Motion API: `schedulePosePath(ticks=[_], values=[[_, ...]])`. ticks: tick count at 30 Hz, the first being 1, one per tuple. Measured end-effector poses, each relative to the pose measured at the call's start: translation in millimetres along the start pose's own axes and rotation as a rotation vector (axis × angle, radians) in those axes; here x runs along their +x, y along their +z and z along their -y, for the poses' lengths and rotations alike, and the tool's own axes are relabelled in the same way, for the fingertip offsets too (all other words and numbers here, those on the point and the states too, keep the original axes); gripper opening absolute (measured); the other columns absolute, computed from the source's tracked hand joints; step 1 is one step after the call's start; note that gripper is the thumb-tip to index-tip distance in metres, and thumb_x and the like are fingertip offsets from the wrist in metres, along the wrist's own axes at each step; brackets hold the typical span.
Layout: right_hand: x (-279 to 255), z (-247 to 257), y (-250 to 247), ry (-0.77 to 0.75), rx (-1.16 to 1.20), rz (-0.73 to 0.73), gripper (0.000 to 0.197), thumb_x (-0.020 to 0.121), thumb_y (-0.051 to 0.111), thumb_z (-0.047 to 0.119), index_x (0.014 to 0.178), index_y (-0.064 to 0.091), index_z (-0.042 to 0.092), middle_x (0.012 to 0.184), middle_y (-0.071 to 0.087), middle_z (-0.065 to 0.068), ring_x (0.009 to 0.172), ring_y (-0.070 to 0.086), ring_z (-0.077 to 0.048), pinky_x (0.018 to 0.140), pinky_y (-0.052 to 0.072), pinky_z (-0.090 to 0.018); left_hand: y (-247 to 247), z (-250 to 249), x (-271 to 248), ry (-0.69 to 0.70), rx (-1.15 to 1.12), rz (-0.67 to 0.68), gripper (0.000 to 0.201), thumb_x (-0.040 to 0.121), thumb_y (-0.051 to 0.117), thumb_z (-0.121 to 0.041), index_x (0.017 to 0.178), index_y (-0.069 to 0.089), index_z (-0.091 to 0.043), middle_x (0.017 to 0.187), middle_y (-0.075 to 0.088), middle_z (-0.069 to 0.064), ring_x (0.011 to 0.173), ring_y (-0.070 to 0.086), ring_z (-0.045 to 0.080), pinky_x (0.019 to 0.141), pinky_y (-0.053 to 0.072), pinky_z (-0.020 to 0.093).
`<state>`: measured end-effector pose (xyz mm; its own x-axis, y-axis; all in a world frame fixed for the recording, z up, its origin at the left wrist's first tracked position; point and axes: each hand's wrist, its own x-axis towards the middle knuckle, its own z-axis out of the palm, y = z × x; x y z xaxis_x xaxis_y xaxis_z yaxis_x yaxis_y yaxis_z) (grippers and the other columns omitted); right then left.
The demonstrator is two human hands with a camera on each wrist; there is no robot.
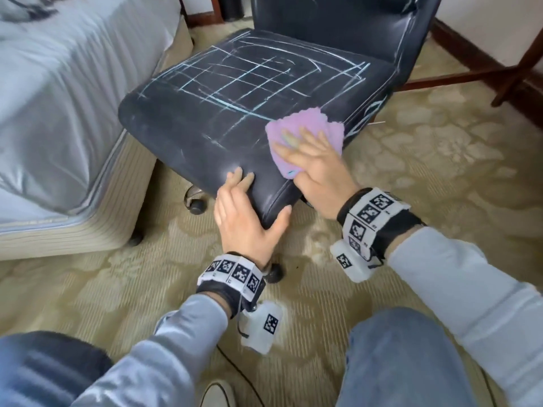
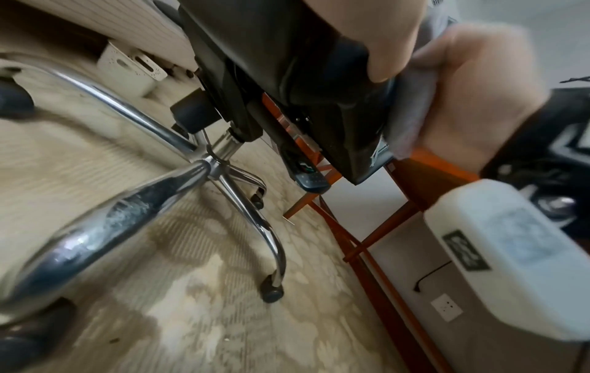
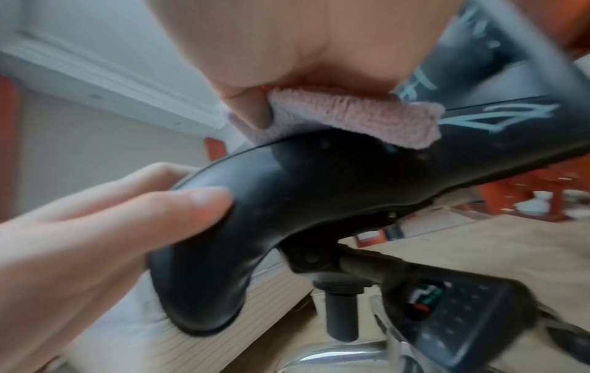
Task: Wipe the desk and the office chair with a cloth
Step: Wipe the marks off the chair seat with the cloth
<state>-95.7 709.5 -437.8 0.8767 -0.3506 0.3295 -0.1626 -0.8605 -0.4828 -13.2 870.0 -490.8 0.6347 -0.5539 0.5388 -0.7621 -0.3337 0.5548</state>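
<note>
A black office chair seat (image 1: pixel 235 92) carries pale chalk lines in a grid; its near left part looks smeared and darker. My right hand (image 1: pixel 305 146) lies flat with straight fingers on a pink cloth (image 1: pixel 311 121), pressing it on the seat's near right edge. The cloth (image 3: pixel 351 118) bunches under the palm in the right wrist view. My left hand (image 1: pixel 258 198) grips the seat's front corner, fingers on top and thumb (image 2: pixel 383 37) round the side. The chair's backrest (image 1: pixel 338 22) also shows chalk marks.
A bed (image 1: pixel 58 83) stands close on the left. Under the seat is a chrome base (image 2: pixel 207 161) with casters. Red-brown wooden legs (image 1: pixel 514 69) stand at the back right. Patterned carpet (image 1: pixel 440 160) covers the floor; a cable (image 1: pixel 244 377) runs near my shoe.
</note>
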Motion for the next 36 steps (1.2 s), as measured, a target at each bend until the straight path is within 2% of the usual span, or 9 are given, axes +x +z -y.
schedulePosePath(ticks=[5, 10, 13, 15, 19, 21, 27, 32, 36], values=[[29.2, -17.4, -23.8, 0.058, 0.027, 0.045, 0.057, 0.086, 0.034, 0.018, 0.137, 0.059, 0.023, 0.151, 0.045, 0.0, 0.146, 0.029, -0.02, 0.116, -0.002, -0.017, -9.8, 15.5, 4.3, 0.075, 0.09, 0.029, 0.081, 0.079, 0.07, -0.059, 0.136, 0.047, -0.006, 0.146, 0.043, 0.011, 0.138, 0.04, 0.03, 0.11, 0.035, 0.052], [42.9, 27.8, -13.8, -0.024, -0.162, 0.146, 0.06, 0.085, 0.027, 0.03, 0.127, 0.066, 0.016, 0.143, 0.054, -0.011, 0.136, 0.041, -0.03, 0.116, 0.019, -0.042, -4.4, 20.9, 1.8, 0.086, 0.112, 0.036, 0.078, 0.082, 0.065, -0.057, 0.134, 0.047, -0.001, 0.148, 0.043, 0.018, 0.141, 0.038, 0.034, 0.109, 0.033, 0.06], [31.3, 51.7, 2.4, -0.153, -0.179, 0.303, 0.064, 0.086, 0.024, 0.031, 0.144, 0.05, 0.027, 0.158, 0.035, 0.004, 0.149, 0.021, -0.021, 0.12, -0.001, -0.034, -4.9, 22.7, 2.3, 0.066, 0.112, 0.038, 0.078, 0.082, 0.061, -0.061, 0.129, 0.051, 0.001, 0.145, 0.046, 0.02, 0.14, 0.036, 0.032, 0.107, 0.035, 0.061], [38.0, 32.3, -7.4, -0.153, -0.119, 0.253, 0.056, 0.09, 0.029, 0.027, 0.139, 0.057, 0.026, 0.154, 0.041, 0.003, 0.146, 0.028, -0.017, 0.118, 0.002, -0.026, -7.5, 25.9, 3.6, 0.083, 0.133, 0.047, 0.081, 0.08, 0.062, -0.064, 0.133, 0.05, -0.004, 0.146, 0.046, 0.016, 0.139, 0.038, 0.031, 0.109, 0.035, 0.057], [56.2, -15.4, -39.5, 0.174, -0.151, 0.116, 0.035, 0.096, 0.04, 0.011, 0.115, 0.069, 0.008, 0.127, 0.064, -0.014, 0.118, 0.053, -0.031, 0.1, 0.036, -0.032, -10.8, 30.9, 6.3, 0.118, 0.162, 0.062, 0.085, 0.078, 0.064, -0.066, 0.138, 0.049, -0.009, 0.148, 0.044, 0.011, 0.139, 0.041, 0.03, 0.109, 0.033, 0.049], [54.5, -1.7, -35.0, 0.2, -0.252, 0.08, 0.038, 0.093, 0.038, 0.019, 0.114, 0.069, 0.011, 0.117, 0.065, -0.012, 0.113, 0.056, -0.033, 0.088, 0.035, -0.031, -9.2, 30.2, 4.7, 0.122, 0.162, 0.051, 0.083, 0.079, 0.064, -0.064, 0.138, 0.049, -0.008, 0.148, 0.045, 0.012, 0.138, 0.041, 0.031, 0.11, 0.032, 0.049], [30.3, 60.6, -0.5, -0.121, -0.222, 0.32, 0.065, 0.084, 0.022, 0.03, 0.142, 0.052, 0.031, 0.159, 0.032, 0.005, 0.15, 0.018, -0.019, 0.122, -0.002, -0.036, -8.5, 33.4, 3.3, 0.105, 0.132, 0.027, 0.075, 0.079, 0.064, -0.061, 0.129, 0.05, -0.007, 0.145, 0.045, 0.014, 0.139, 0.039, 0.032, 0.108, 0.035, 0.056], [57.7, 22.7, -31.7, 0.121, -0.285, 0.212, 0.043, 0.095, 0.035, 0.024, 0.127, 0.064, 0.019, 0.13, 0.06, -0.012, 0.119, 0.053, -0.032, 0.099, 0.041, -0.043, -15.2, 35.8, 5.0, 0.137, 0.124, 0.057, 0.083, 0.079, 0.067, -0.06, 0.141, 0.046, -0.009, 0.151, 0.041, 0.013, 0.143, 0.036, 0.031, 0.111, 0.034, 0.051], [46.3, 63.2, -9.4, 0.024, -0.364, 0.23, 0.044, 0.097, 0.036, 0.027, 0.134, 0.06, 0.021, 0.148, 0.049, -0.005, 0.135, 0.04, -0.026, 0.115, 0.023, -0.041, -14.1, 33.2, 4.1, 0.107, 0.108, 0.063, 0.079, 0.077, 0.069, -0.058, 0.136, 0.044, -0.012, 0.146, 0.044, 0.014, 0.14, 0.039, 0.033, 0.108, 0.036, 0.055]])
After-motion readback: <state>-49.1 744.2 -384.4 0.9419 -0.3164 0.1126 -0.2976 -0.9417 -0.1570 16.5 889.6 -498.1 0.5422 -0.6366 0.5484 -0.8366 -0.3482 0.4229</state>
